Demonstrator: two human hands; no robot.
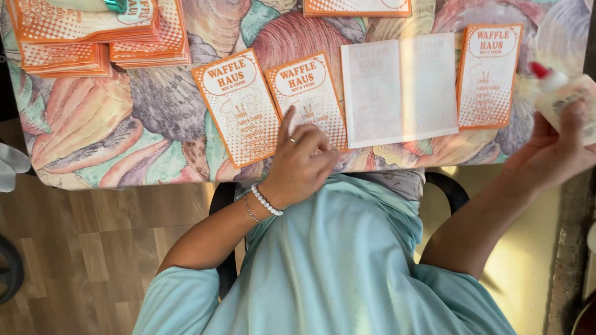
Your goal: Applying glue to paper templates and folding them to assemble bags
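Our left hand (pixel 298 164) rests at the near edge of the table (pixel 124 142), fingers loosely curled with the forefinger raised, its tips lying on the lower edge of an orange-and-white printed card (pixel 308 96); it pinches nothing that we can see. Just to its left lies a second card of the same kind (pixel 239 108), tilted, its lower corner close to the table edge. To the right of that hand, touching the first card's side, sits a white sheet (pixel 400 90) (face down, print showing faintly through), and beyond it another orange card (pixel 489 74), upright.

Our right hand (pixel 552 155) is held off past the table's right corner, closed around a white glue bottle with a red tip (pixel 562 93); the bottle is blurred. It stands just beside that last card, not touching it.

Far from both hands, at the table's far left, stacks of orange cards (pixel 99 37) crowd the corner. One more card (pixel 357 7) lies at the far edge. Between the stacks and the row of cards, bare patterned cloth gives us open room.
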